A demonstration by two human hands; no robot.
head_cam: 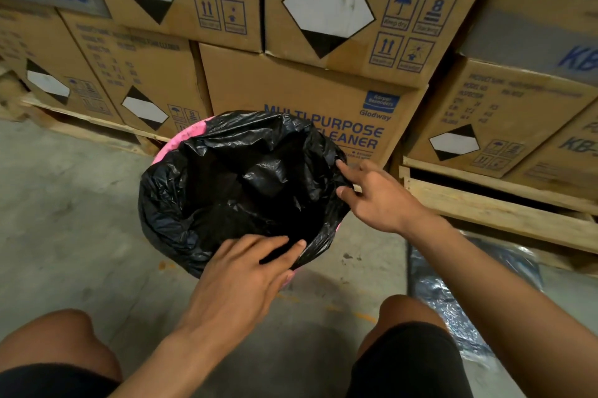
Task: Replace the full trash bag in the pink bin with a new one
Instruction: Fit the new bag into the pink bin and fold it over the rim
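While the pink bin [181, 142] sits on the concrete floor [64, 210] before you, your left hand [242, 278] presses spread fingers on the black trash bag [233, 184] at its near rim; your right hand [375, 193] touches the far-right edge, fingers loosely apart

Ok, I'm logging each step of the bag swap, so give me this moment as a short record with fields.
bin: pink bin, on the floor before stacked boxes
liner: black bag draped over the rim, mouth open
left hand: left hand on the near edge of the bag
right hand: right hand touching the bag's right edge, fingers spread
beside: shiny bag on the floor at right
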